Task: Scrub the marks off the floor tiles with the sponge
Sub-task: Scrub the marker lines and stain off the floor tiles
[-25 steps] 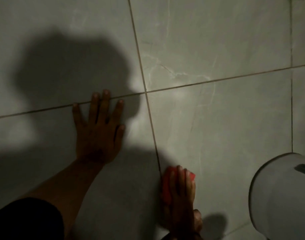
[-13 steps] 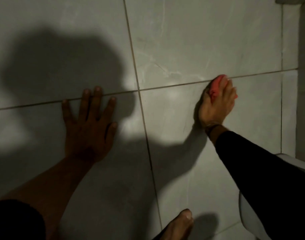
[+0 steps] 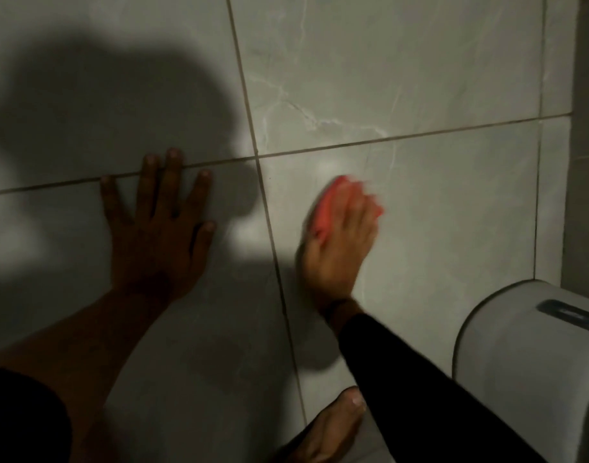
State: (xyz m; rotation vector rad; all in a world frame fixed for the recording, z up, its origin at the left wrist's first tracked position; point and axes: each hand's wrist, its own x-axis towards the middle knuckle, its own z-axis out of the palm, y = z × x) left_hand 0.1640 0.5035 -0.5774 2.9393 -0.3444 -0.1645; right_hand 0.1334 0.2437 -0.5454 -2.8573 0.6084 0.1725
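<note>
The floor is grey marbled tile with dark grout lines. My right hand, blurred by motion, presses a red sponge flat on the near right tile, just right of the vertical grout line and below the horizontal one. Only the sponge's left edge shows beyond my fingers. My left hand lies flat on the near left tile with fingers spread, its fingertips reaching the horizontal grout line. It holds nothing. No marks can be made out on the tiles in this dim light.
A white rounded container with a dark slot on top stands at the lower right. My bare foot rests at the bottom centre. A wall runs along the right edge. My shadow darkens the left tiles.
My right hand has slid the sponge from the horizontal grout line down and to the left, toward the vertical grout line. My left hand has stayed planted.
</note>
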